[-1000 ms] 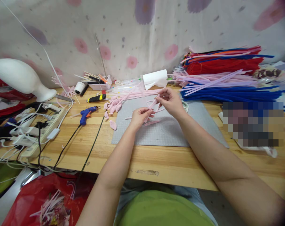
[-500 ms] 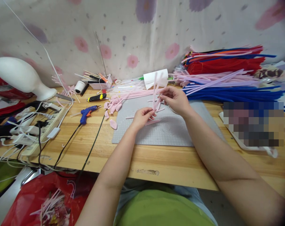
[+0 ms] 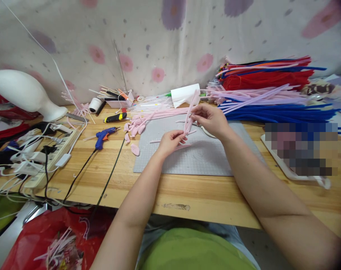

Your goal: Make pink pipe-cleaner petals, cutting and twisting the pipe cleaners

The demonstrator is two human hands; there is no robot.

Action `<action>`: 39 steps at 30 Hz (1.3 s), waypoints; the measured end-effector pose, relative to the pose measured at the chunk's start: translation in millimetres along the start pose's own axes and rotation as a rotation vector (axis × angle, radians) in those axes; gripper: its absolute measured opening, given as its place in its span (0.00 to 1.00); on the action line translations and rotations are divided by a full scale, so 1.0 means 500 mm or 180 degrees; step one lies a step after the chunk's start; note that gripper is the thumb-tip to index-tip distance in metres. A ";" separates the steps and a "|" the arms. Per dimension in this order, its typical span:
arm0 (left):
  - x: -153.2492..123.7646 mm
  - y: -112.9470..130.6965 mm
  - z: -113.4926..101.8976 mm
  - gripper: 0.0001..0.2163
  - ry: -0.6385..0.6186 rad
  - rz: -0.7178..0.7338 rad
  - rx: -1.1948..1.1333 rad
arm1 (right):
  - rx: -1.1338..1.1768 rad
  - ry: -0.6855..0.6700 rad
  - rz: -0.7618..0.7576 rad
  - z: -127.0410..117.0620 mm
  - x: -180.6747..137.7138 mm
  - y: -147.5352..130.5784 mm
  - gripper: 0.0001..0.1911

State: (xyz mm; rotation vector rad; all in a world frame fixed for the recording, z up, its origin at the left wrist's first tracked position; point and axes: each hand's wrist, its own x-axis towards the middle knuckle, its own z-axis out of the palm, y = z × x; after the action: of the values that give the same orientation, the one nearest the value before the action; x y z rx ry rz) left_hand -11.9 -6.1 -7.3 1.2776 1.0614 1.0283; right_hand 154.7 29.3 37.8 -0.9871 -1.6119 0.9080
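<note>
My left hand [image 3: 169, 141] and my right hand [image 3: 210, 119] both pinch a pale pink pipe cleaner [image 3: 190, 109] above a grey cutting mat [image 3: 187, 157]. The left fingers grip its lower end; the right fingers hold it higher up, and its doubled free end points up and away from me. Short pink pieces [image 3: 184, 146] lie on the mat under my hands. A row of pink petal shapes [image 3: 135, 129] lies at the mat's left edge.
Stacked pipe cleaners in red, pink and blue [image 3: 272, 93] fill the right back. A blue glue gun [image 3: 104, 135], a yellow-black cutter [image 3: 115, 117], a power strip [image 3: 46, 150] with cables and a white foam head [image 3: 24, 93] sit left. A red bag [image 3: 55, 240] hangs below.
The pipe cleaner has swung from lying low between my hands to pointing upward. My right hand shifted slightly right and up along it; my left hand stayed almost still.
</note>
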 end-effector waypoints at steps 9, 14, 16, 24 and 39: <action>-0.003 0.010 -0.007 0.15 -0.0092 -0.0019 -0.0296 | 0.0066 -0.0501 0.0111 -0.004 0.001 0.005 0.11; -0.007 0.013 0.002 0.16 -0.0270 0.0033 -0.0293 | -0.0079 -0.0916 0.0268 0.017 -0.007 0.006 0.10; -0.006 0.012 0.004 0.16 -0.0230 0.0007 -0.0366 | -0.0244 -0.1053 0.0349 0.024 -0.010 0.003 0.09; 0.006 -0.002 -0.002 0.17 0.0186 0.0032 -0.0465 | -0.0849 -0.1020 0.0385 0.018 -0.010 -0.013 0.12; 0.004 0.001 -0.003 0.18 0.0367 0.0004 -0.0546 | -0.0670 -0.1191 0.0384 0.024 -0.012 -0.008 0.17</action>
State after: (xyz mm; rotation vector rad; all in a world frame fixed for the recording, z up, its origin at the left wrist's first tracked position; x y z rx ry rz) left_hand -13.1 -3.8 -6.7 1.0915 1.0352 1.1794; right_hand 143.1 21.2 36.5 -1.1164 -2.0116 1.0681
